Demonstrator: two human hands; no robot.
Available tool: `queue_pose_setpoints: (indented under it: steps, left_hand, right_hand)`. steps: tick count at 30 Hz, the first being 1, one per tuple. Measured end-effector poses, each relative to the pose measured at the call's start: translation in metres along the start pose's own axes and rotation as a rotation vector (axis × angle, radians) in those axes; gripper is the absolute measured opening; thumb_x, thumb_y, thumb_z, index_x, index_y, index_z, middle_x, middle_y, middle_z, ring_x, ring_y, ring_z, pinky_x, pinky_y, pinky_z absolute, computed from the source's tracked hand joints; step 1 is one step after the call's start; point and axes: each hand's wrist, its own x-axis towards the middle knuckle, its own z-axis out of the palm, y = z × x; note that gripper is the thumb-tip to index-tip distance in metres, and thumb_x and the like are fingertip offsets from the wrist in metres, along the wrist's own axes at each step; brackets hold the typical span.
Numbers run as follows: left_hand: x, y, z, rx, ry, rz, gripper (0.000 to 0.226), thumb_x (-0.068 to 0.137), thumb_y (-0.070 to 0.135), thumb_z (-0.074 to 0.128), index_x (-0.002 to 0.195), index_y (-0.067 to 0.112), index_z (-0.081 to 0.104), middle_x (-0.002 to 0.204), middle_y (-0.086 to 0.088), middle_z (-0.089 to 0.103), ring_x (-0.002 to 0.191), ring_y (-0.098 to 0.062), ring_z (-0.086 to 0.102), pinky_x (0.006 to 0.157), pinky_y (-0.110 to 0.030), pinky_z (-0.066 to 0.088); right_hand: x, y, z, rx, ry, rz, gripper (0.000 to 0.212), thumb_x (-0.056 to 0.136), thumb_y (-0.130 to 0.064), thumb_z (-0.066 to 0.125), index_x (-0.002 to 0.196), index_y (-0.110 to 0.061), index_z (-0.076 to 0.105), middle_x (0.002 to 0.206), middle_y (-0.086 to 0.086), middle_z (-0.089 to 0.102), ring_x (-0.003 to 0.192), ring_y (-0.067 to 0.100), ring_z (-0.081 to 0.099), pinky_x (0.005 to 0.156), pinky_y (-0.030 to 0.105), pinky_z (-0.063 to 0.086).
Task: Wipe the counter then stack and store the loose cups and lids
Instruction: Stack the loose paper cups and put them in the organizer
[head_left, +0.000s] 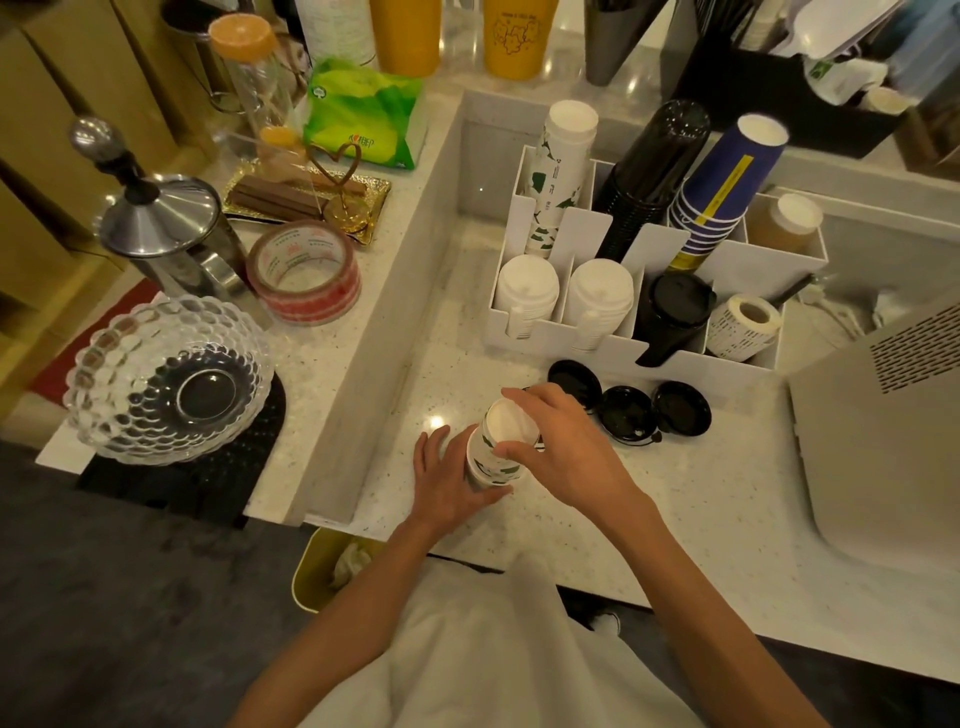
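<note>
A white paper cup with green leaf print (496, 447) stands upside down on the speckled counter (649, 519). My left hand (449, 480) wraps its lower side. My right hand (563, 441) grips its upper end from above, fingers curled over the rim. Three black lids (628, 408) lie loose on the counter just behind my right hand. Behind them stands a white organiser (597, 228) holding a stack of the same leaf-print cups (558, 176), black cups (649, 176), blue cups (722, 187), white lids (527, 288) and black lids (675, 306).
A grey machine (883, 441) fills the right side of the counter. On the raised ledge to the left are a glass bowl (166, 379), a tape roll (306, 273), a steel press pot (171, 228) and a gold tray (306, 200). A yellow bin (332, 566) sits below the counter's front edge.
</note>
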Motion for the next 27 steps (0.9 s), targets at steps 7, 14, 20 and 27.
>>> queue_pose_setpoints:
  steps: [7, 14, 20, 27]
  left_hand:
    - [0.000, 0.001, -0.001, -0.002, -0.023, -0.002, 0.097, 0.067, 0.067, 0.072, 0.144, 0.019, 0.037, 0.151, -0.008, 0.036, 0.147, -0.025, 0.016, 0.121, -0.048, 0.003]
    - [0.002, 0.000, -0.001, 0.021, -0.057, -0.003, 0.101, 0.066, 0.069, 0.071, 0.145, 0.018, 0.035, 0.151, -0.002, 0.035, 0.147, -0.024, 0.015, 0.122, -0.048, 0.001]
    - [0.007, -0.003, 0.001, -0.011, -0.125, -0.040, 0.100, 0.063, 0.077, 0.049, 0.147, 0.027, 0.025, 0.154, 0.000, 0.030, 0.149, -0.019, 0.004, 0.122, -0.046, -0.003]
    - [0.009, -0.005, 0.005, 0.028, -0.158, -0.055, 0.103, 0.060, 0.076, 0.049, 0.146, 0.025, 0.023, 0.154, -0.003, 0.026, 0.148, -0.020, 0.001, 0.120, -0.042, -0.009]
  right_hand:
    - [0.001, 0.008, 0.005, 0.062, 0.067, 0.014, 0.066, 0.077, -0.054, 0.070, 0.136, -0.036, 0.047, 0.130, -0.009, 0.048, 0.119, 0.011, 0.043, 0.089, 0.024, 0.038]
    - [-0.001, 0.015, 0.031, 0.351, 0.047, 0.056, 0.076, 0.065, -0.050, 0.078, 0.128, -0.053, 0.036, 0.123, -0.013, 0.030, 0.118, 0.007, 0.038, 0.096, 0.021, 0.035]
    - [-0.008, 0.038, 0.084, 0.632, 0.072, 0.128, 0.087, 0.069, -0.027, 0.085, 0.126, -0.061, 0.028, 0.135, -0.016, 0.041, 0.125, -0.007, 0.041, 0.105, 0.019, 0.040]
    - [0.000, 0.054, 0.103, 0.662, 0.041, 0.178, 0.092, 0.064, -0.038, 0.085, 0.126, -0.063, 0.022, 0.136, -0.020, 0.042, 0.127, -0.011, 0.040, 0.096, 0.011, 0.042]
